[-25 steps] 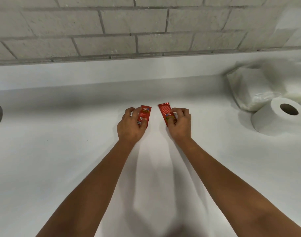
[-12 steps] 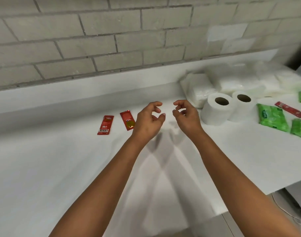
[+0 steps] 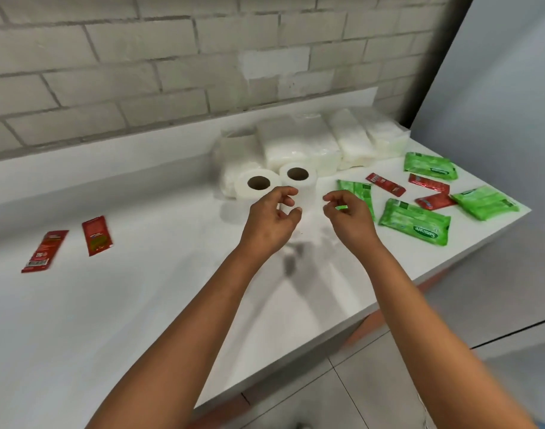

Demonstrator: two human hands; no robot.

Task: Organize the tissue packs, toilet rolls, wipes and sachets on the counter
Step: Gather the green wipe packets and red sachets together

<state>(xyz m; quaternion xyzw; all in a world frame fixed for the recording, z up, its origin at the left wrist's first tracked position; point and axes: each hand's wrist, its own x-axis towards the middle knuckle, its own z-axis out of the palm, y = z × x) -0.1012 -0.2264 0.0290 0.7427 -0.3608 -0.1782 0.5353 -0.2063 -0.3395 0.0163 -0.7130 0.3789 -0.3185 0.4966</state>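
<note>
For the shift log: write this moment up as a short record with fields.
left hand: empty, fingers loosely curled, above the counter
right hand: empty, fingers loosely curled
placed sachets: two, flat, side by side, far left
loose sachets: three, among the wipes
wipes packs: four, green, scattered at right
toilet rolls: two, touching
tissue packs: bunched against the wall

Both hands, left and right, hover empty and loosely curled over the counter before two toilet rolls.
</note>
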